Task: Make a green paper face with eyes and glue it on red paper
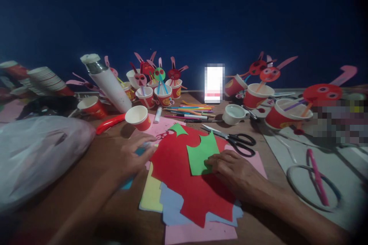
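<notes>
My right hand (230, 166) has its fingers curled onto the lower right edge of a green paper piece (201, 155) with curved cut-outs. Under it spreads a large red sheet (178, 164) with a jagged cut edge. At the red sheet's left side, my left hand (138, 157) reaches in with index finger and thumb apart, near thin red paper scraps (165, 134). Blue paper (128, 182) shows beneath that hand. A smaller green scrap (178, 129) lies on the red sheet's top. Black-handled scissors (241, 143) rest open beyond my right hand.
Yellow (151, 195), pale blue (172, 206) and pink paper (201, 233) stick out under the red sheet. Behind are a paper cup (138, 118), glue stick (158, 115), pens (189, 113), mug (235, 115) and rabbit-faced cups (163, 93). A plastic bag (43, 157) sits left.
</notes>
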Action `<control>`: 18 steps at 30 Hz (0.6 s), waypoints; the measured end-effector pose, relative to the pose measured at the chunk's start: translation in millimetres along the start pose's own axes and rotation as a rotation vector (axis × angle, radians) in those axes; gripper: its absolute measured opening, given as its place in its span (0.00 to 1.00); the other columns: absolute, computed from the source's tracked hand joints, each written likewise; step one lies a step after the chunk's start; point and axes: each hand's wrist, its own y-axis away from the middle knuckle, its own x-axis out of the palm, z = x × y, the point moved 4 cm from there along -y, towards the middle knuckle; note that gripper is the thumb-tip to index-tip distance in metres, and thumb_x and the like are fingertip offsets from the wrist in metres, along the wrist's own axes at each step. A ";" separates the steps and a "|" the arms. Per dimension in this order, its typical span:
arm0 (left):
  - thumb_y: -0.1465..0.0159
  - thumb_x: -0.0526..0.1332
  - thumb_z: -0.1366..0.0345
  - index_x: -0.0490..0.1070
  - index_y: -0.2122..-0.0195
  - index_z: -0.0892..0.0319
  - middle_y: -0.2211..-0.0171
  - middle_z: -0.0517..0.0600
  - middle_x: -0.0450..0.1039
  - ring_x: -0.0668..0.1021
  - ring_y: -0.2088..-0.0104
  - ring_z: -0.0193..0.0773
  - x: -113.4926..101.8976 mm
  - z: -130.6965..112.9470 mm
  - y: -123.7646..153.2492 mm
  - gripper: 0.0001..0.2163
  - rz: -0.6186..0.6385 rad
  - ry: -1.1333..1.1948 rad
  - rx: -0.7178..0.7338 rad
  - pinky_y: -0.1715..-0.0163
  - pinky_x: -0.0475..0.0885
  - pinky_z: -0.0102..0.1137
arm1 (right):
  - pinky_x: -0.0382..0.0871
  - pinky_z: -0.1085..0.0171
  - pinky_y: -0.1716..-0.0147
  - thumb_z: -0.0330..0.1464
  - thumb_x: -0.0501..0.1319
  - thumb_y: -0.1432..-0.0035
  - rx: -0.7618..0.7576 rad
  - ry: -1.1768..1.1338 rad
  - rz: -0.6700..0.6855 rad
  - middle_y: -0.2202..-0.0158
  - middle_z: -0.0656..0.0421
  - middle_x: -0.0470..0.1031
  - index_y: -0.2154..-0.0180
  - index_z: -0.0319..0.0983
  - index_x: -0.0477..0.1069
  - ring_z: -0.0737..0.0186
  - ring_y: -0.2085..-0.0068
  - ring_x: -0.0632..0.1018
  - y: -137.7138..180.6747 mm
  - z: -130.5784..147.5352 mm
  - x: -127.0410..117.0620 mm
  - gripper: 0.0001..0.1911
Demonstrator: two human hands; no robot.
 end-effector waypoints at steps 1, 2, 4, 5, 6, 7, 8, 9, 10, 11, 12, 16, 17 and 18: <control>0.42 0.61 0.60 0.73 0.60 0.59 0.60 0.52 0.76 0.76 0.57 0.41 2.4 -10.8 3.0 0.11 0.081 -0.006 0.120 0.54 0.70 0.36 | 0.65 0.59 0.55 0.24 0.52 0.40 0.004 -0.006 0.004 0.56 0.54 0.76 0.61 0.39 0.66 0.62 0.54 0.75 -0.4 -0.5 -0.1 0.08; 0.43 0.63 0.58 0.72 0.56 0.59 0.57 0.54 0.75 0.74 0.53 0.44 6.8 -20.5 7.7 0.16 0.195 -0.026 0.206 0.51 0.68 0.39 | 0.65 0.59 0.55 0.24 0.53 0.40 0.009 -0.013 0.008 0.57 0.54 0.76 0.61 0.39 0.66 0.62 0.55 0.75 -0.6 -1.2 -0.3 0.08; 0.46 0.64 0.54 0.70 0.52 0.58 0.51 0.56 0.72 0.71 0.49 0.48 15.8 -36.8 19.5 0.22 0.398 -0.056 0.333 0.49 0.66 0.44 | 0.66 0.59 0.56 0.24 0.53 0.40 0.014 -0.027 -0.001 0.57 0.54 0.76 0.60 0.39 0.66 0.62 0.55 0.75 -0.7 -2.7 -1.4 0.07; 0.46 0.64 0.52 0.69 0.50 0.57 0.49 0.57 0.70 0.69 0.48 0.49 20.2 -41.5 25.2 0.24 0.482 -0.076 0.347 0.49 0.65 0.45 | 0.66 0.59 0.56 0.24 0.53 0.40 0.015 -0.032 -0.009 0.57 0.54 0.76 0.60 0.39 0.66 0.62 0.56 0.75 -0.5 -3.3 -2.1 0.07; 0.46 0.64 0.51 0.68 0.49 0.57 0.47 0.57 0.68 0.69 0.47 0.51 23.7 -44.9 30.0 0.26 0.541 -0.088 0.357 0.49 0.64 0.46 | 0.66 0.59 0.56 0.24 0.53 0.39 0.018 -0.032 -0.022 0.58 0.54 0.76 0.61 0.38 0.66 0.62 0.56 0.75 -0.1 -4.1 -3.0 0.07; 0.46 0.63 0.50 0.67 0.48 0.57 0.46 0.58 0.67 0.68 0.47 0.51 26.6 -46.8 33.8 0.26 0.580 -0.097 0.354 0.49 0.64 0.47 | 0.66 0.59 0.57 0.24 0.52 0.39 0.020 -0.030 -0.034 0.58 0.54 0.76 0.62 0.38 0.66 0.62 0.56 0.75 0.3 -4.8 -3.8 0.06; 0.45 0.63 0.50 0.66 0.47 0.57 0.46 0.58 0.67 0.68 0.46 0.52 29.0 -47.4 36.5 0.27 0.603 -0.103 0.348 0.49 0.64 0.47 | 0.66 0.59 0.57 0.24 0.52 0.39 0.031 -0.026 -0.042 0.58 0.54 0.76 0.63 0.38 0.66 0.62 0.56 0.75 0.7 -5.7 -4.4 0.06; 0.44 0.62 0.51 0.66 0.47 0.58 0.46 0.58 0.67 0.67 0.46 0.52 30.8 -47.5 38.2 0.26 0.611 -0.105 0.344 0.48 0.63 0.47 | 0.66 0.59 0.57 0.24 0.52 0.39 0.040 -0.020 -0.046 0.57 0.54 0.76 0.64 0.38 0.66 0.62 0.56 0.75 1.0 -6.5 -4.7 0.06; 0.44 0.62 0.52 0.66 0.47 0.58 0.46 0.58 0.67 0.67 0.46 0.52 32.5 -47.0 39.2 0.26 0.612 -0.107 0.339 0.49 0.63 0.47 | 0.65 0.59 0.57 0.24 0.52 0.39 0.046 -0.011 -0.048 0.57 0.54 0.76 0.65 0.38 0.66 0.62 0.56 0.75 1.3 -7.1 -4.8 0.06; 0.43 0.62 0.52 0.66 0.47 0.59 0.46 0.58 0.67 0.67 0.46 0.52 34.0 -46.4 39.7 0.25 0.610 -0.110 0.334 0.49 0.63 0.47 | 0.65 0.59 0.56 0.24 0.52 0.39 0.052 0.003 -0.052 0.57 0.54 0.76 0.64 0.38 0.66 0.61 0.56 0.75 1.6 -7.9 -4.6 0.06; 0.43 0.62 0.53 0.66 0.47 0.59 0.46 0.58 0.67 0.67 0.46 0.52 35.6 -45.9 40.0 0.25 0.606 -0.113 0.332 0.48 0.63 0.47 | 0.65 0.59 0.56 0.24 0.52 0.39 0.061 0.023 -0.053 0.57 0.54 0.76 0.64 0.38 0.66 0.61 0.56 0.75 1.9 -8.9 -4.2 0.06; 0.42 0.62 0.54 0.66 0.47 0.58 0.45 0.57 0.66 0.66 0.46 0.53 42.0 -47.2 40.5 0.24 0.597 -0.130 0.358 0.49 0.63 0.48 | 0.62 0.57 0.53 0.23 0.52 0.41 0.145 0.143 -0.045 0.57 0.54 0.76 0.62 0.38 0.67 0.59 0.56 0.75 4.1 -16.6 -1.2 0.08; 0.42 0.61 0.54 0.66 0.47 0.58 0.45 0.57 0.66 0.66 0.46 0.53 43.5 -47.9 40.4 0.24 0.597 -0.135 0.367 0.49 0.63 0.48 | 0.61 0.57 0.53 0.23 0.52 0.41 0.164 0.166 -0.035 0.57 0.54 0.76 0.62 0.38 0.67 0.59 0.56 0.75 4.8 -18.6 -0.5 0.09; 0.42 0.61 0.53 0.66 0.47 0.58 0.45 0.57 0.66 0.67 0.46 0.53 44.6 -48.5 40.1 0.24 0.594 -0.137 0.376 0.50 0.64 0.48 | 0.61 0.56 0.52 0.22 0.52 0.41 0.175 0.182 -0.024 0.57 0.53 0.76 0.61 0.38 0.67 0.58 0.55 0.75 5.4 -20.1 0.1 0.09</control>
